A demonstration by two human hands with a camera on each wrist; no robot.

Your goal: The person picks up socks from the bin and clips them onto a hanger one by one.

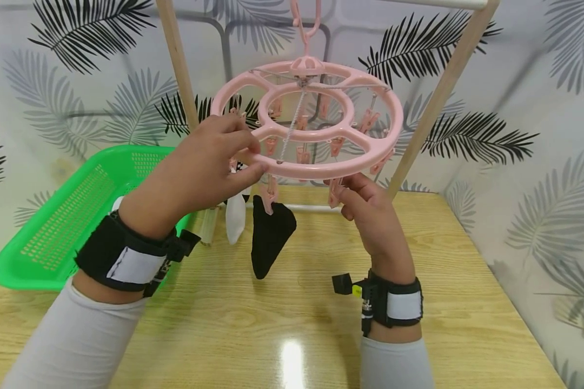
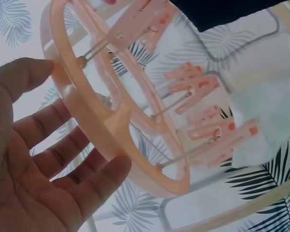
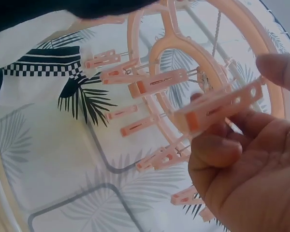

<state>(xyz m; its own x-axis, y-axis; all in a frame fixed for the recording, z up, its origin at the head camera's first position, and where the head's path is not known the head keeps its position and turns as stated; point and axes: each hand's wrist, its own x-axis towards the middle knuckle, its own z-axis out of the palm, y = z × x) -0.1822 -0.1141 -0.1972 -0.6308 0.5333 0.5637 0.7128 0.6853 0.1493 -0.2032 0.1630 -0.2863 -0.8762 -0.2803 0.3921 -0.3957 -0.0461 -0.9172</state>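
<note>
**Pink ring hanger held above a wooden table**

The round pink plastic hanger with clips (image 1: pixel 321 172) hangs by its hook over the far half of the yellow wood-grain table (image 1: pixel 321 302), near the middle of the far edge. The left hand (image 1: pixel 214 156) holds the left near part of its rim — the fingers are half bent, thumb on the plastic. The right hand (image 1: pixel 377 216) has the thumb and fingers closed around one pink plastic clip (image 1: pixel 335 193), under the right near part of the rim.

From other clips hang a black cloth piece (image 1: pixel 270 235) and, just behind it on the left, a white cloth piece with checkered band (image 1: pixel 236 219). At the far left corner of the table stands a bright green plastic basket (image 1: pixel 10 282).

Two pale wooden posts (image 1: pixel 443 102) rise near the far edge. The wall (image 1: pixel 521 216) behind is whitish, printed with black and grey leaves — and a light reflection shines towards the table's near edge.
</note>
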